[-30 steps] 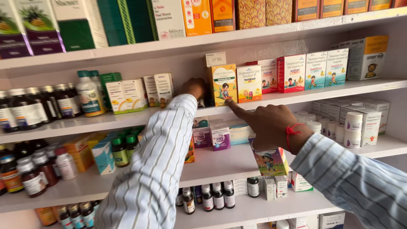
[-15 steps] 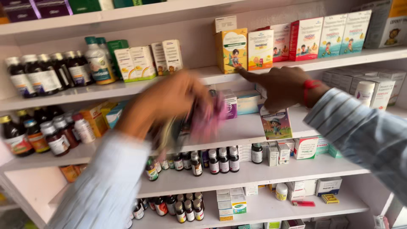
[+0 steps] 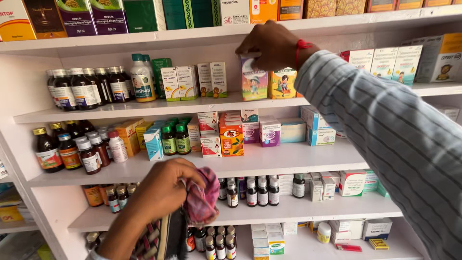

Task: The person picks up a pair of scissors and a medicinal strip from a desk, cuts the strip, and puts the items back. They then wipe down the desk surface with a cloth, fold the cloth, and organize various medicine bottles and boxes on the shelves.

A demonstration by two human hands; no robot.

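Nearest you, your left hand point(image 3: 166, 190) is closed around a crumpled pink checked cloth point(image 3: 202, 197), held low in front of the white shelf point(image 3: 288, 161) of small dark glass bottles point(image 3: 255, 191). Higher and farther in, your right hand point(image 3: 274, 45), in a striped sleeve with a red thread at the wrist, pinches the top of a pale purple cardboard carton point(image 3: 254, 79) with a cartoon child on it. That carton stands upright on the upper shelf, just beside a yellow carton point(image 3: 283, 83).

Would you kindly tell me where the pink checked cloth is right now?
The pink checked cloth is bunched in the left hand, low and left of centre in the head view, in front of the small dark bottles.
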